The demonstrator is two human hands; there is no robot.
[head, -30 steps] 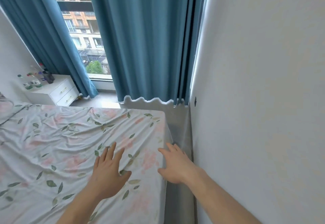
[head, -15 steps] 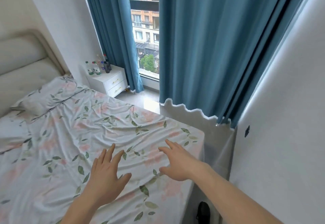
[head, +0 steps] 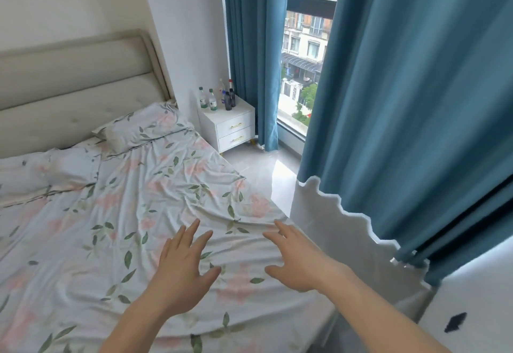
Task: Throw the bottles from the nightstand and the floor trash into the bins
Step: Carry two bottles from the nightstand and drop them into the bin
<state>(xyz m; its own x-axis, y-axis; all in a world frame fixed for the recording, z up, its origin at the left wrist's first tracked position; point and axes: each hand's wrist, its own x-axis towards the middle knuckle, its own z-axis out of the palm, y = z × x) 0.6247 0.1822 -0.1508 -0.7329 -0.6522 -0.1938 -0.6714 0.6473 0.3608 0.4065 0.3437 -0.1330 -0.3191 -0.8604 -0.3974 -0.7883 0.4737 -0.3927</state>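
Several bottles (head: 219,98) stand on a white two-drawer nightstand (head: 235,126) in the far corner, between the bed and the blue curtain. Two clear ones have green caps and labels; darker ones stand behind them to the right. My left hand (head: 185,265) and my right hand (head: 296,261) are held out with fingers spread over the foot of the bed, holding nothing. Both are far from the nightstand. No bin and no floor trash is in view.
A bed (head: 116,227) with a floral sheet and pillow fills the left and centre. A strip of pale tiled floor (head: 263,178) runs between the bed and the window. Blue curtains (head: 410,103) hang on the right, and a white wall is at far right.
The view has swung left, bringing the headboard, pillow and nightstand toward the centre. Both hands stay spread over the bed in much the same pose.
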